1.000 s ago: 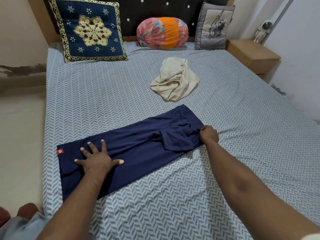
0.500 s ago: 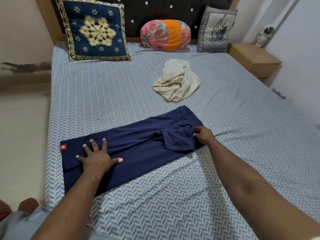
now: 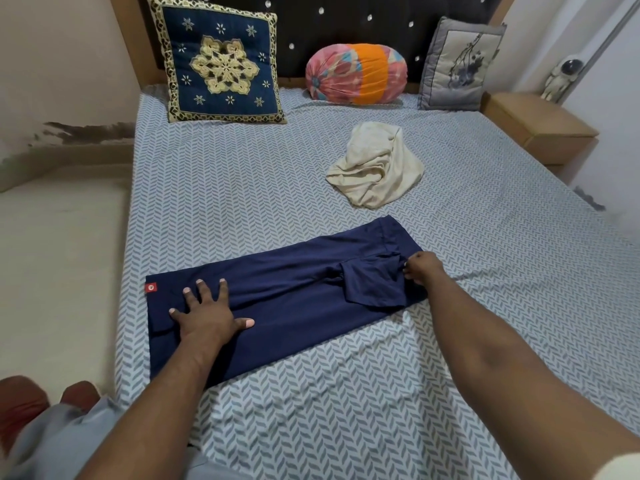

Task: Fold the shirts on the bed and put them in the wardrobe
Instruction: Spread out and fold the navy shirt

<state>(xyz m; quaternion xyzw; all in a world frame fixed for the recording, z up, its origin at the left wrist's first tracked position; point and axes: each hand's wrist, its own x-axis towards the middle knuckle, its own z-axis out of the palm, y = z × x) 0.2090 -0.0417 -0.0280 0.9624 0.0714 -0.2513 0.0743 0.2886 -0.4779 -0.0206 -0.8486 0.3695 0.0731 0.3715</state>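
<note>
Two shirts on the bed (image 3: 242, 188). Navy shirt (image 3: 284, 299) lies near me, folded into a long strip; cream shirt (image 3: 377, 168) sits crumpled beyond it, apart. My left hand (image 3: 207, 317) presses flat, fingers spread, on the strip's left end. My right hand (image 3: 424, 268), well apart, pinches the tucked sleeve's edge.

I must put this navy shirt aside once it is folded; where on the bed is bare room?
Bare sheet lies between the blue cushion and the navy shirt, on the bed's right side past the cream shirt toward the nightstand, and on the near side of the navy shirt. It is crowded along the headboard and around the cream shirt.
</note>
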